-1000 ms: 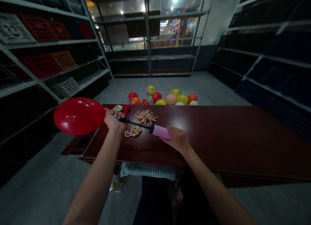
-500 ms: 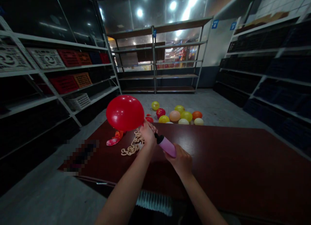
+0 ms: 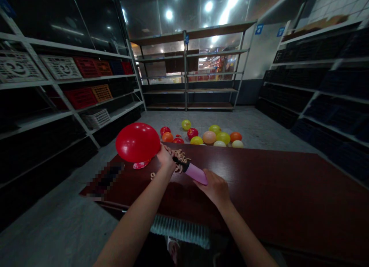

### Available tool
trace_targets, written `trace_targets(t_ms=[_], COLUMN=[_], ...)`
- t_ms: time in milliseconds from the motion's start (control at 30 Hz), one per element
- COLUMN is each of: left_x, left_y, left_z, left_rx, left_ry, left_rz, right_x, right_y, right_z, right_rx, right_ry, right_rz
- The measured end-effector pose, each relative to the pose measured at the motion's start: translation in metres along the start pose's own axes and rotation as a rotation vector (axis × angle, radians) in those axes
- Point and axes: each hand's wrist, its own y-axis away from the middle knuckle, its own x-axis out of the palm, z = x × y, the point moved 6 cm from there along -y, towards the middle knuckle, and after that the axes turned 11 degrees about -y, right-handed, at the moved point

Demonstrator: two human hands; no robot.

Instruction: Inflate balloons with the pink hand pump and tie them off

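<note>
A large inflated red balloon (image 3: 137, 142) hangs over the left part of the dark table, its neck at the fingers of my left hand (image 3: 166, 157). My left hand is closed around that neck, where the black tip of a pink hand pump (image 3: 196, 173) meets it. Around the pump's pink body, at its near end, my right hand (image 3: 215, 185) is wrapped. Beige uninflated balloons (image 3: 182, 156) lie on the table behind the pump's tip. A red patterned uninflated balloon (image 3: 141, 165) lies beneath the red one.
Inflated balloons, yellow (image 3: 223, 137), peach (image 3: 209, 137), orange (image 3: 235, 136) and red (image 3: 192, 134), lie on the floor beyond the table (image 3: 268, 186). Shelves with crates (image 3: 100, 93) stand left, metal racks behind and right. A pale ribbed thing (image 3: 181, 229) is below the near edge.
The red balloon, my left hand and the pump's tip have moved left and slightly down in view. More floor balloons show behind them. My right hand has barely moved.
</note>
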Motion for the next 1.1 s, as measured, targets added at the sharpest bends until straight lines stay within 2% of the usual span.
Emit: trace_targets(t_ms=[167, 300, 367, 467, 633, 833, 967, 1100], left_x=[-0.033, -0.051, -0.055, -0.054, -0.029, 0.025, 0.058, 0.073], left_y=[-0.021, -0.035, -0.038, -0.039, -0.033, -0.018, 0.006, 0.026], left_z=[-0.044, -0.081, -0.092, -0.096, -0.083, -0.061, -0.019, 0.030], left_rx=[0.016, 0.041, 0.040, 0.063, 0.133, 0.143, 0.125, 0.049], left_ry=[-0.014, -0.018, -0.016, -0.014, -0.009, -0.031, -0.087, -0.127], left_rz=[-0.040, -0.074, -0.085, -0.087, -0.060, 0.003, 0.080, 0.092], right_x=[0.005, 0.006, 0.006, 0.005, -0.001, -0.003, -0.005, -0.007], right_y=[0.003, 0.004, 0.004, 0.004, 0.003, 0.001, 0.000, 0.001], right_z=[0.004, 0.006, 0.008, 0.007, -0.002, -0.011, -0.018, -0.027], right_rx=[-0.084, -0.144, -0.167, -0.165, -0.050, 0.051, 0.124, 0.209], right_ry=[0.034, 0.046, 0.049, 0.045, 0.045, -0.008, -0.043, -0.018], right_rz=[0.047, 0.034, 0.027, 0.012, -0.063, -0.096, -0.134, -0.156])
